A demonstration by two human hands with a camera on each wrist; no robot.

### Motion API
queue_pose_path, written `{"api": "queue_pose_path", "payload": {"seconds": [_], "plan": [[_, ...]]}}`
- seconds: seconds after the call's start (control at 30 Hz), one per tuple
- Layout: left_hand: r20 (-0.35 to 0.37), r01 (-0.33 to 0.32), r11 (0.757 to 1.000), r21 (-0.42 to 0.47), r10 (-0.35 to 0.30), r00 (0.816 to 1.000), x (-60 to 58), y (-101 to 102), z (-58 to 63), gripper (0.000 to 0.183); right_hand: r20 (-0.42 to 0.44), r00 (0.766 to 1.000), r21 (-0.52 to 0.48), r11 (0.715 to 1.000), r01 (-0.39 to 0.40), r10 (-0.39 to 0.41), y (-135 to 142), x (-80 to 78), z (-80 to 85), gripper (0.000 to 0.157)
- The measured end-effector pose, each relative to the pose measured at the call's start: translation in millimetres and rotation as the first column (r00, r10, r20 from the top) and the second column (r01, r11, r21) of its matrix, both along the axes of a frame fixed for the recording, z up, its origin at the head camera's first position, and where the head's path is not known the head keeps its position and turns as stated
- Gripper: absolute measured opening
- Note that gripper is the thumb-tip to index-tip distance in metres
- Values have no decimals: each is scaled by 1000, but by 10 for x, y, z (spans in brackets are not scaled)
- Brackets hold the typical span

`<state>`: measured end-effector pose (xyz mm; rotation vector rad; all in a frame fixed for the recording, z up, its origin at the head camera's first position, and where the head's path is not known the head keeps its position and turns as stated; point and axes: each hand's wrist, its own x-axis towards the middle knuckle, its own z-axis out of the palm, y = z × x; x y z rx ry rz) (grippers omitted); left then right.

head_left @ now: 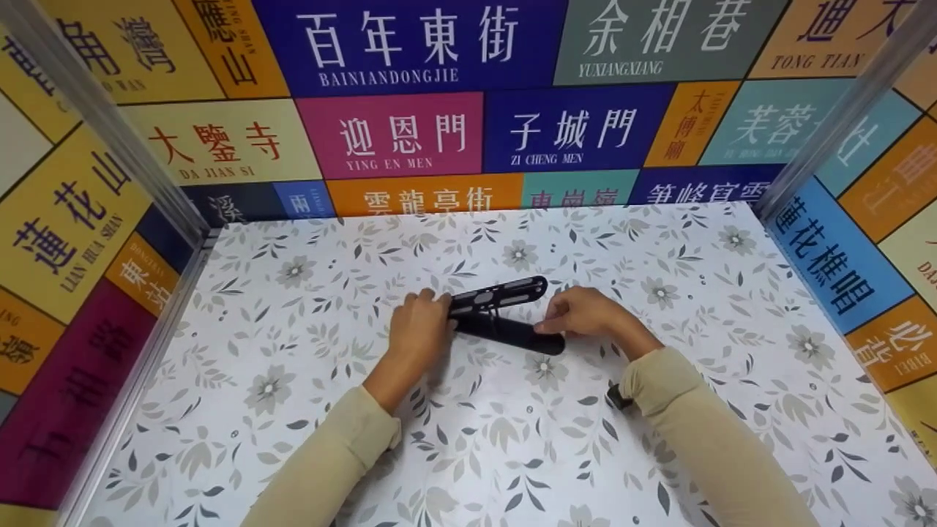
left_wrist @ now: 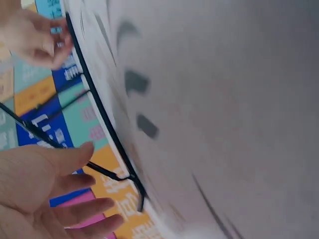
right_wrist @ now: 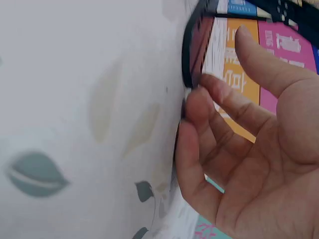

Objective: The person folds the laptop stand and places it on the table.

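Note:
A black folding stand point(head_left: 512, 335) rests in the middle of the patterned table. Its two long panels are spread in a narrow V, joined by thin struts. The raised panel point(head_left: 505, 293) has slots cut in it. At the joined end on the left is my left hand point(head_left: 419, 329); in the left wrist view its thumb overlaps the raised panel, fingers loosely extended. My right hand point(head_left: 585, 313) touches the free end of the lower panel point(right_wrist: 194, 59) with bent fingertips, while its thumb stands apart from the panel.
White paper with grey leaves and flowers covers the table point(head_left: 293, 410). Colourful sign-printed walls point(head_left: 410, 132) enclose its back and sides, with metal posts point(head_left: 827, 117) at the corners. A small dark device point(head_left: 618, 397) shows at my right cuff.

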<state>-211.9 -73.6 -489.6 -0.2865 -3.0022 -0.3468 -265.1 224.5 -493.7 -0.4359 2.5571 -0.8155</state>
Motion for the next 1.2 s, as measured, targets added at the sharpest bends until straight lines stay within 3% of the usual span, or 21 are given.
{"api": "queue_pose_path", "payload": {"seconds": [0.13, 0.27, 0.47, 0.63, 0.83, 1.07, 1.2], "plan": [[-5, 0, 990, 142, 1, 1000, 69, 90, 48, 18, 64, 998, 25, 1000, 13, -15, -17, -106, 15, 30], [-6, 3, 976, 218, -2, 1000, 69, 138, 59, 15, 24, 1000, 123, 992, 2, -5, -152, -128, 35, 29], [17, -26, 980, 199, 23, 1000, 42, 200, 93, 16, -68, 998, 297, 955, 7, 14, -330, -83, 71, 32], [68, -13, 998, 60, 9, 998, 18, 276, 167, 20, -93, 996, 319, 947, 21, 9, -338, -62, 93, 33], [126, 23, 997, -71, -14, 992, -21, 319, 214, 14, -100, 995, 331, 943, 23, 11, -327, -37, 96, 34], [133, 31, 997, 64, -39, 990, -92, 300, 169, 14, -73, 997, 340, 940, 35, -10, -331, 35, 88, 36], [94, 69, 996, 60, -75, 993, -160, 273, 135, 6, -82, 996, 301, 952, 46, -22, -338, 97, 68, 37]]}}
